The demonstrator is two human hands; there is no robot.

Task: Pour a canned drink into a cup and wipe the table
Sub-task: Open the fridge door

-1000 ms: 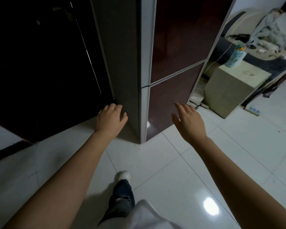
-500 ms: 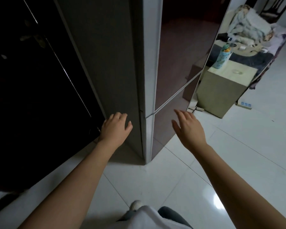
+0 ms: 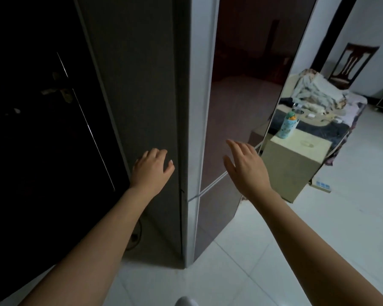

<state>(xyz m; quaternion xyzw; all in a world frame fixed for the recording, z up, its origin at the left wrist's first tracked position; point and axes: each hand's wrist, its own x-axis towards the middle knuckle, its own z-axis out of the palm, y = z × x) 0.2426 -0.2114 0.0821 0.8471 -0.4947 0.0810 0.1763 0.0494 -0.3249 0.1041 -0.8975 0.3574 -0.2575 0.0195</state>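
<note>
A person reaches for a fridge (image 3: pixel 241 85) at 12 o'clock, left hand (image 3: pixel 152 170) loosely spread against its side, right hand (image 3: pixel 245 166) spread and empty before the door. No can or cup shows. A yanked door could topple drinks inside.
</note>
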